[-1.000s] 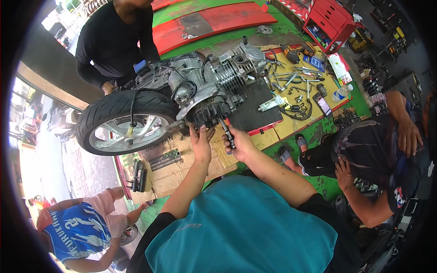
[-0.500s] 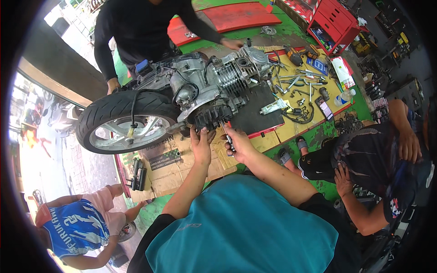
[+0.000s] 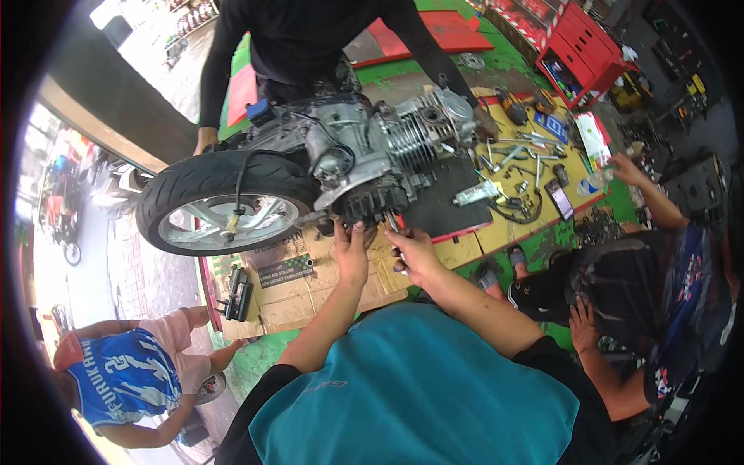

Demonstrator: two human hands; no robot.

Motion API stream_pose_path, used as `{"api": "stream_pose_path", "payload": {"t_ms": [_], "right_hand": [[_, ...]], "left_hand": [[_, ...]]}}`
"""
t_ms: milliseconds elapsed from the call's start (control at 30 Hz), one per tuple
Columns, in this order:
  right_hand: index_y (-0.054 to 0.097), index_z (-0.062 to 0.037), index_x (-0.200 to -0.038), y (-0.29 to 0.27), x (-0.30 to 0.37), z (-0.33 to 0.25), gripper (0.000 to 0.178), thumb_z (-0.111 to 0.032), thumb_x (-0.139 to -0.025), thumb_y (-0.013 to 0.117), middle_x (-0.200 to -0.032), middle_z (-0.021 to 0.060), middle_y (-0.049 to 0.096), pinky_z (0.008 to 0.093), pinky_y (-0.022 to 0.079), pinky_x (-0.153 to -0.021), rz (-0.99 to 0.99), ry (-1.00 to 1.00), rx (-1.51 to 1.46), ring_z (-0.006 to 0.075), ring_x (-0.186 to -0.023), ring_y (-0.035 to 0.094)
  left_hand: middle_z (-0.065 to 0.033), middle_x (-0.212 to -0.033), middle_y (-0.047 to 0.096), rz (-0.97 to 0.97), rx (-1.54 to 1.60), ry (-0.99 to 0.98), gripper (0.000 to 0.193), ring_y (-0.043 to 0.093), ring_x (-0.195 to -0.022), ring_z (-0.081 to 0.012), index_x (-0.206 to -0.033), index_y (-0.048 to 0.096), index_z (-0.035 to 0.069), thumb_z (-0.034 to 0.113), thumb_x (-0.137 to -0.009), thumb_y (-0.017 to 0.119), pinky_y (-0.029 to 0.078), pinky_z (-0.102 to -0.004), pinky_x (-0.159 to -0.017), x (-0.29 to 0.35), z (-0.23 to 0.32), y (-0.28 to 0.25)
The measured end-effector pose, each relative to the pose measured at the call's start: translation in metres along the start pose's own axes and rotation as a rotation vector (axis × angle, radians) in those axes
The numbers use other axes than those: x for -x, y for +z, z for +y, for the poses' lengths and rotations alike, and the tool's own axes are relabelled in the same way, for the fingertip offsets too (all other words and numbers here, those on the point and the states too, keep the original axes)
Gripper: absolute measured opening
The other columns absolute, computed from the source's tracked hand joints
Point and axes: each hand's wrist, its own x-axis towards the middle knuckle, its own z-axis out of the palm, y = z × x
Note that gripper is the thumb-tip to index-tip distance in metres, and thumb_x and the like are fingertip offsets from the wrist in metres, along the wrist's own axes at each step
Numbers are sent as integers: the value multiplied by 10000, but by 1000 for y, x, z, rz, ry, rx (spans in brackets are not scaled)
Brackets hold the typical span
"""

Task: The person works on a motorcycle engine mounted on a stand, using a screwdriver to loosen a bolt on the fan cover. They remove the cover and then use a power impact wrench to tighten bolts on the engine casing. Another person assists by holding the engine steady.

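A scooter engine (image 3: 403,139) lies on the bench, joined to a black-tyred rear wheel (image 3: 229,203) at its left. On its near side is a black finned cooling fan (image 3: 373,206). My left hand (image 3: 353,252) is at the fan's lower edge, fingertips raised and closed against it. Just to the right, my right hand (image 3: 416,254) is closed around a slim metal hand tool (image 3: 397,226), whose exact kind I cannot make out. The tool points up beside the fan; its far end is hard to see.
Across the engine, a person in black (image 3: 310,39) steadies it. Wrenches and pliers (image 3: 535,147), a tube (image 3: 476,192) and a phone (image 3: 559,200) lie on the cardboard at right. Another person's hand (image 3: 629,170) reaches a bottle (image 3: 594,184). A black part (image 3: 235,294) lies at left.
The person at right has stretched an arm out to the bottle, which now tilts. The far person leans further over the engine. My hands stay by the fan; the view has shifted slightly.
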Motion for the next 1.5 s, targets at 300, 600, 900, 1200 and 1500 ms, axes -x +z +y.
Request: {"api": "stream_pose_path", "payload": {"t_ms": [300, 600, 900, 1200, 1500], "right_hand": [[553, -103, -966, 2, 19, -31, 314, -399, -957, 658, -721, 30, 583, 295, 393, -397, -161, 217, -239, 124, -523, 512], [609, -107, -924, -13, -11, -4, 312, -416, -956, 643, -709, 36, 608, 298, 449, -461, -256, 224, -198, 139, -536, 561], [638, -89, -1000, -7, -3, -9, 312, -401, -984, 626, -776, 11, 638, 292, 451, -507, -260, 168, -208, 128, -609, 559], [616, -115, -1007, -4, 0, -10, 324, -432, -1015, 549, -766, 3, 603, 315, 463, -535, -223, 189, -161, 127, -618, 551], [626, -131, -981, -15, -4, -25, 304, -435, -980, 607, -754, 2, 606, 298, 449, -516, -390, 374, -315, 122, -593, 537]], "left_hand": [[-147, -1202, 559, 30, -47, -3, 465, 659, -1064, -284, -1437, 312, 74, 130, -1032, 534, 563, -418, -942, 0, -2, -4], [-138, -1245, 540, 33, -3, 35, 525, 625, -1083, -247, -1461, 294, 67, 159, -1023, 569, 541, -409, -957, -2, -11, -11], [-162, -1248, 552, 101, -39, 25, 560, 648, -1081, -300, -1504, 232, 96, 197, -1041, 531, 537, -413, -947, 1, -11, -3], [-173, -1301, 519, 92, -69, 92, 548, 632, -1142, -335, -1535, 182, 126, 163, -1064, 460, 532, -468, -990, 8, -3, 17], [-183, -1301, 516, 112, -126, 90, 553, 646, -1110, -339, -1532, 200, 133, 202, -1059, 478, 553, -450, -955, 9, -6, 13]]}}
